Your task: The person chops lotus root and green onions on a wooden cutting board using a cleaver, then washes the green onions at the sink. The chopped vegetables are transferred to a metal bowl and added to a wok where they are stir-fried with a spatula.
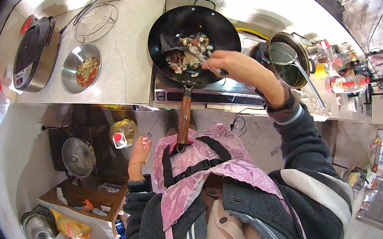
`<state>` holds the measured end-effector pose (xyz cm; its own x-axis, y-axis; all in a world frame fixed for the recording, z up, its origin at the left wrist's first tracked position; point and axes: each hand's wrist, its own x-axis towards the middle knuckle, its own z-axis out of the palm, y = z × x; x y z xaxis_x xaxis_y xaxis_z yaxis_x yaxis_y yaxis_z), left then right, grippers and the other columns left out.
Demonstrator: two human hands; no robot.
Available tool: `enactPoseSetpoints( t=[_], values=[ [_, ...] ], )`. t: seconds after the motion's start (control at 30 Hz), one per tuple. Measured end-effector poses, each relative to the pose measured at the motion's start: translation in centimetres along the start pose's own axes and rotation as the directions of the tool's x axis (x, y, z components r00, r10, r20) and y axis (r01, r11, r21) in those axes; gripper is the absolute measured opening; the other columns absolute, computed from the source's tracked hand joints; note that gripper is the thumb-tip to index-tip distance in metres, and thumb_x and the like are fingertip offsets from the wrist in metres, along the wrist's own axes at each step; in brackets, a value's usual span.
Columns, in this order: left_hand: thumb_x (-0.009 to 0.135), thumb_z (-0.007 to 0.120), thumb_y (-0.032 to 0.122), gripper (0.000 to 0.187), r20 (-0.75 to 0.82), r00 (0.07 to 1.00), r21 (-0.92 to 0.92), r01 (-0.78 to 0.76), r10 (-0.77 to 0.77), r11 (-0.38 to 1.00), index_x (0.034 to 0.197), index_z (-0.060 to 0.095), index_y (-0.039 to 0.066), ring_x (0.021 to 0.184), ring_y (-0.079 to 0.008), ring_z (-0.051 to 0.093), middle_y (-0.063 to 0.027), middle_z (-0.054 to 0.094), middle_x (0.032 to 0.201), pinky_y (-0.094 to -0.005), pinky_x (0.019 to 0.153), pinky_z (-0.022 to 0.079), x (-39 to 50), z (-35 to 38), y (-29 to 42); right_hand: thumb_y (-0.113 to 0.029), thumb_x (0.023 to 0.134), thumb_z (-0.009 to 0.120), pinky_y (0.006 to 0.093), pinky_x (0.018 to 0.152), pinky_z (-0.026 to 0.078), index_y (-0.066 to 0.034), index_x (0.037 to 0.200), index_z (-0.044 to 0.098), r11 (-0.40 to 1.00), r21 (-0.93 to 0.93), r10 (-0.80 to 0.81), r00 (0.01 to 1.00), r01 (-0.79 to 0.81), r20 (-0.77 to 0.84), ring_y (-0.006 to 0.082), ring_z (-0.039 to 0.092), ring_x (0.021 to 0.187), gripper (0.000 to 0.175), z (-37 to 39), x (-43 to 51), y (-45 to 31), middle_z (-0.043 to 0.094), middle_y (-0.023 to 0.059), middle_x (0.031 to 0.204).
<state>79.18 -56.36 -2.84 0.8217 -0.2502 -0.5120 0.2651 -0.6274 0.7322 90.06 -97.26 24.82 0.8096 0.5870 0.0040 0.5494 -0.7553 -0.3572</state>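
My right hand [225,63] grips the handle of a spatula [193,53], whose dark blade reaches into a black wok [224,27]. Chopped, mixed food [198,42] lies on the wok's bottom, brown and whitish in colour. The wok sits on a gas stove [195,93], its wooden handle [184,115] pointing toward my body. My left hand [139,155] is raised at my left side, off the wok handle. Its fingers are partly curled, and whether they hold something small is unclear. Beyond it on the lower left stands a bottle of yellow oil [128,129] with a red cap.
Left of the stove, the counter [129,54] carries a steel bowl of chopped red and pale ingredients [86,74], a wire rack [97,22] and a rice cooker [35,55]. To the right are a pot [283,78] with a strainer [282,53] across it and several bottles [348,84].
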Motion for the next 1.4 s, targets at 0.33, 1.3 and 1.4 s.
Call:
enactPoseSetpoints(
  t=[0.33,1.3,1.4],
  values=[
    [0.087,0.062,0.023,0.033,-0.023,0.998,0.044,-0.063,0.064,0.997,0.111,0.056,0.002,0.092,-0.0250,0.062,-0.0159,0.063,0.102,-0.0344,0.080,0.049,0.2,0.4,0.1,-0.001,0.074,0.063,0.0398,0.074,0.050,-0.0116,0.109,0.061,0.984,-0.003,0.175,0.964,-0.178,0.199,0.0324,0.061,0.089,0.037,-4.8,-4.6,-8.1,0.060,0.0110,0.098],
    [0.084,0.063,0.024,0.034,-0.100,0.993,-0.009,-0.059,0.057,0.998,0.110,0.057,0.002,0.086,-0.0308,0.064,-0.0189,0.064,0.098,-0.0383,0.078,0.050,-1.2,0.3,-0.6,-0.020,0.083,0.058,0.0263,0.057,0.051,0.0003,0.095,0.068,0.680,0.435,0.731,0.585,-0.590,-0.350,0.0150,0.067,0.062,0.025,-4.4,-0.7,0.1,0.066,0.0085,0.068],
    [0.084,0.063,0.025,0.035,-0.085,0.996,0.066,-0.002,0.008,0.998,0.110,0.058,0.002,0.087,-0.0308,0.064,-0.0192,0.064,0.097,-0.0384,0.077,0.051,-1.4,0.3,-0.6,-0.022,0.082,0.057,0.0277,0.055,0.054,0.0045,0.090,0.066,0.622,0.379,0.779,0.493,-0.685,-0.387,0.0167,0.067,0.059,0.029,-6.0,-1.8,0.9,0.066,0.0104,0.063]
  ],
)
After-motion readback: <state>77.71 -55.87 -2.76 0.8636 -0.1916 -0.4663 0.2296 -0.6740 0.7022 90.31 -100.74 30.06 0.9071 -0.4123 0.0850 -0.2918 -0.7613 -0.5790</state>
